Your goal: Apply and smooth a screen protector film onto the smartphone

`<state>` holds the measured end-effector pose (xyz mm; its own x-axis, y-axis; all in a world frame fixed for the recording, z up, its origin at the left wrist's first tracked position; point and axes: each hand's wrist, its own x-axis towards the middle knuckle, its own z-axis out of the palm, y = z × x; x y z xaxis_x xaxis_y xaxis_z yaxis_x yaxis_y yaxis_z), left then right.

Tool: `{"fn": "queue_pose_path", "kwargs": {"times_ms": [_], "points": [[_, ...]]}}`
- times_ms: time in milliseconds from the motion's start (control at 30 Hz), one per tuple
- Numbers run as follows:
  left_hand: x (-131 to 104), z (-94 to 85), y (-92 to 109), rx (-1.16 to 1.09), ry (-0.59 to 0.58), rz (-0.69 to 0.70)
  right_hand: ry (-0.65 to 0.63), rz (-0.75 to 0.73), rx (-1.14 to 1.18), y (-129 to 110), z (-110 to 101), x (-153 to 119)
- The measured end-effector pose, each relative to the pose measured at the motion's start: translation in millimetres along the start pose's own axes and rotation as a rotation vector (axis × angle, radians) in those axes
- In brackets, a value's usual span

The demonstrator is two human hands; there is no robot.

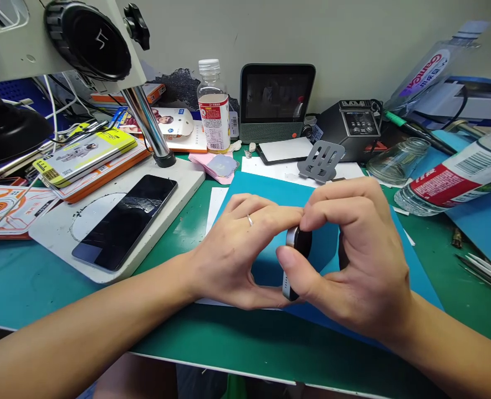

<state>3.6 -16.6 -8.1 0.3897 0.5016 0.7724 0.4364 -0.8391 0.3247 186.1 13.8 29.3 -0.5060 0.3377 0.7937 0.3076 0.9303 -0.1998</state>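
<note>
Over a blue mat (266, 188) I hold a smartphone (290, 239) nearly edge-on, its silver frame with small holes turned toward me and its dark face to the right. My left hand (241, 249), wearing a ring, grips it from the left, fingers along the top and thumb at the lower end. From the right, my right hand (362, 260) pinches it, with the thumb on the near edge and curled fingertips at the top corner. My fingers hide much of the phone. Another phone (124, 221) with a cracked-looking screen lies on the white stand base (187, 185).
A microscope stand with a metal post (148, 124) rises at left, beside stacked boxes (87, 155). Behind are a drink bottle (213, 111), a display (276, 97) and a black device (349, 130). At right are a glass jar (399, 160), a tilted water bottle (457, 177) and tweezers (484, 277).
</note>
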Motion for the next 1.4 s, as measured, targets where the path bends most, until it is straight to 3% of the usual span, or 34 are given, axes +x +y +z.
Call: {"fn": "queue_pose_path", "kwargs": {"times_ms": [567, 900, 1400], "points": [[-0.6, -1.8, -0.1, 0.005, -0.023, -0.029, 0.018, -0.071, -0.04, 4.5, -1.0, -2.1], [-2.7, -2.4, -1.2, -0.009, -0.04, -0.04, -0.063, -0.071, -0.028, 4.0, -4.4, 2.1], [0.6, -1.7, 0.0, 0.051, -0.04, 0.051, -0.116, -0.023, 0.038, -0.9, -6.5, 3.7]]}}
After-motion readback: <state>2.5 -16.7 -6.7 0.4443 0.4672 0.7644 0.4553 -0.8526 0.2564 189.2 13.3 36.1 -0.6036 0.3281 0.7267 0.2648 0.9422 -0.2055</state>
